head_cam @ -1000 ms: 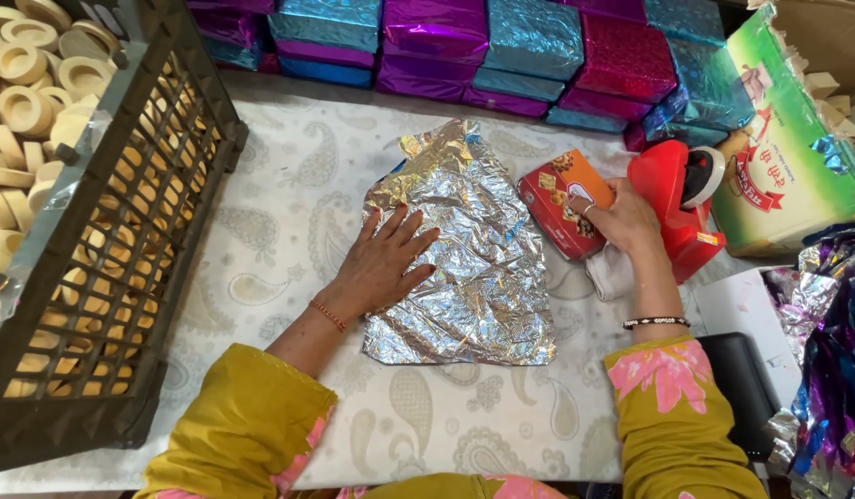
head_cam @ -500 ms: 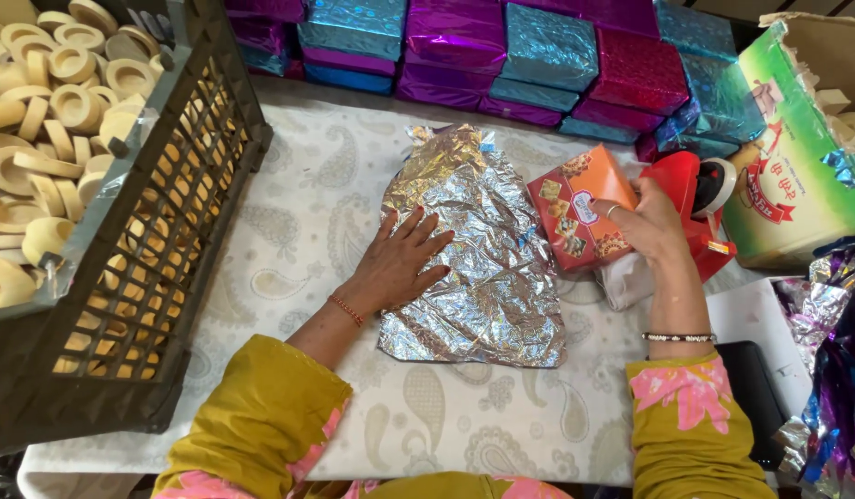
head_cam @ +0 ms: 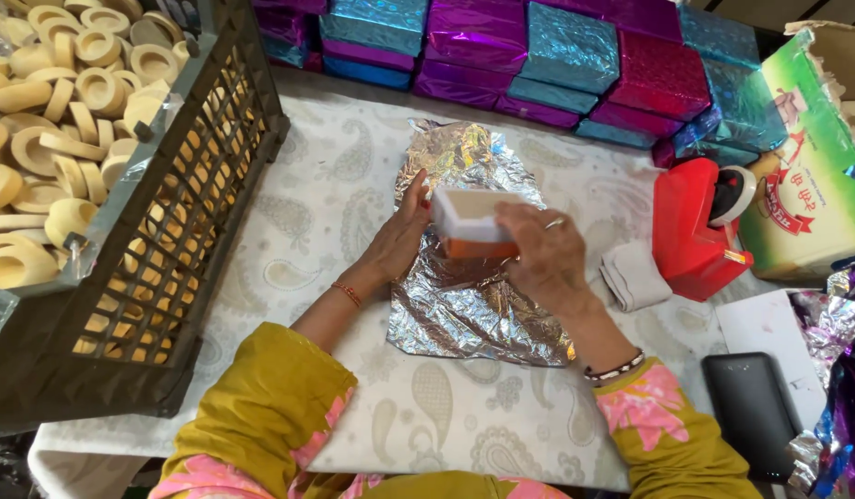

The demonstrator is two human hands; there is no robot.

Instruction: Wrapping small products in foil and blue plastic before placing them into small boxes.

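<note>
The box (head_cam: 474, 222), small, white on the side turned up and orange along its near side, sits between both hands over the middle of the silver foil sheet (head_cam: 464, 305), which lies flat on the desk (head_cam: 354, 407) with its long axis running from near edge to far edge. The box's long axis runs left to right, across the sheet. The right hand (head_cam: 538, 254) grips its right end from above, fingers curled over it; the left hand (head_cam: 404, 236) presses open fingers against its left end. Half a second ago the right hand alone held the box off the foil's right edge, by the red tape dispenser (head_cam: 696, 226), while the left lay flat on the foil.
</note>
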